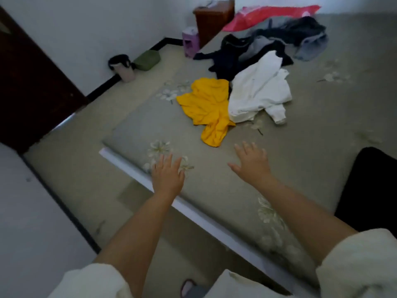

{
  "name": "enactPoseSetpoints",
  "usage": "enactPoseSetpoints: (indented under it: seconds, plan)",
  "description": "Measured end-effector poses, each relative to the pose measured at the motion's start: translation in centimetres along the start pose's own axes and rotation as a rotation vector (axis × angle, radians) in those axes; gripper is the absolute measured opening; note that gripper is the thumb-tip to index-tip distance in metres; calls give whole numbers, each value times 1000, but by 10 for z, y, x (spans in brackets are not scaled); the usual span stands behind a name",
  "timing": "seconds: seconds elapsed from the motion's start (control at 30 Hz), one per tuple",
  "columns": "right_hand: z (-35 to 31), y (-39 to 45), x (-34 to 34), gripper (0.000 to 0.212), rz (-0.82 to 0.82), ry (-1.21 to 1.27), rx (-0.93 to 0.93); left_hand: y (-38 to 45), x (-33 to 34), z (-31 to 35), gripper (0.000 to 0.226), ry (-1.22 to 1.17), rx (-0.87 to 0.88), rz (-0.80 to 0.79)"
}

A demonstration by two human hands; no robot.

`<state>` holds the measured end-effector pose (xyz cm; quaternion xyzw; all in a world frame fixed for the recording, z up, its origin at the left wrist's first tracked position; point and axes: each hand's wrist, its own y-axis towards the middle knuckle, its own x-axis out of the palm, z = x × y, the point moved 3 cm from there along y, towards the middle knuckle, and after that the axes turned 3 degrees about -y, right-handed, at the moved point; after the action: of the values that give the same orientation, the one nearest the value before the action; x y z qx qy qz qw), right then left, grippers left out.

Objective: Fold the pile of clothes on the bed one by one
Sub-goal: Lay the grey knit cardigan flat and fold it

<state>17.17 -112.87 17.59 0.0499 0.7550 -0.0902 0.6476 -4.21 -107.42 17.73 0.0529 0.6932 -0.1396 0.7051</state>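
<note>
A loose pile of clothes lies on the bed (300, 158), which has a grey-green flowered sheet. Nearest me is a crumpled yellow garment (207, 108), with a white garment (258, 91) beside it on the right. Behind them lie a dark navy garment (227, 58) and grey clothes (300, 37). My left hand (167, 176) is stretched out over the bed's near edge, fingers straight, holding nothing. My right hand (252, 161) hovers, fingers spread, just short of the yellow garment, also empty.
A red bag (264, 16) lies at the far end of the bed. A black item (371, 190) sits on the bed at the right. On the floor stand a purple stool (190, 41), a brown cabinet (211, 18), a green bag (147, 60) and a flask (125, 69). A dark door (28, 82) is at the left.
</note>
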Motion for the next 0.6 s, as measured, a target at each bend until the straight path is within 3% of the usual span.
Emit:
enactPoseSetpoints:
  seconds: [0.2,0.4,0.6]
  plan:
    - [-231,34,-17,63,17,23,-389,-56,-29,-186,51,-75,-363,86]
    - [-417,47,-23,63,41,35,-606,-94,-74,-344,53,-69,-521,193]
    - [-545,84,-38,62,61,-25,-762,-77,-112,-458,53,-30,-640,309]
